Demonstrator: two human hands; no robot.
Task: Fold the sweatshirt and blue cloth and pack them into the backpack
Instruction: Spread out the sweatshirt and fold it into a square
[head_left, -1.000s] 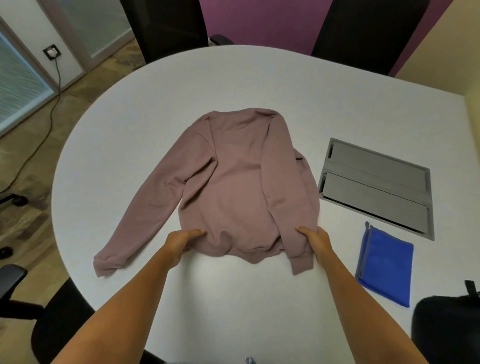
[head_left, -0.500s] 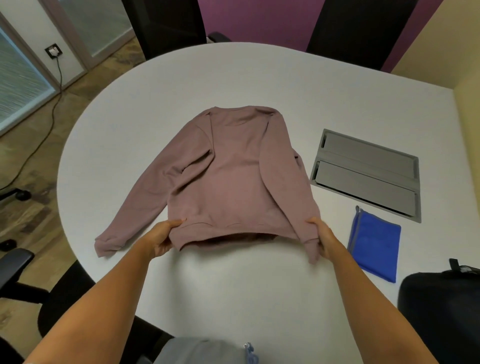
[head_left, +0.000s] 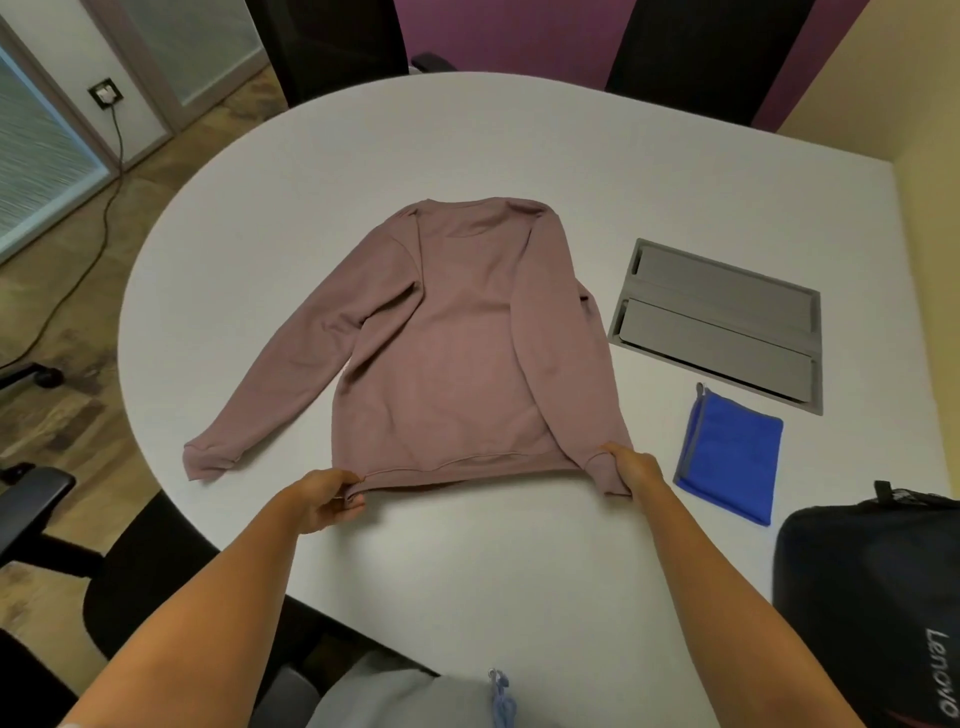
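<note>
While the sweatshirt (head_left: 457, 343) lies flat on the white table (head_left: 467, 561) with its collar away from the person, both hands grasp its near hem. The left hand (head_left: 324, 499) pinches the left corner of the hem between thumb and curled fingers, and the right hand (head_left: 631, 465) is curled around the right corner together with the cuff of the sleeve that is folded down along that side. The other sleeve is spread out to the left, with its cuff near the table edge.

The step in hand seems to be straightening the body before the next fold. To do it well, I think both hands should pull evenly toward the person, so the hem stays in a straight line and the folded sleeve does not slip out of place. After that, the spread sleeve probably needs to be laid over the body, so that both sides match.

The blue cloth (head_left: 730, 457) lies flat to the right of the sweatshirt, near but not touching it, and not yet folded further. The backpack (head_left: 872, 597) stands at the right near corner of the table. A grey panel (head_left: 722, 322) is set in the table beyond the cloth.
</note>
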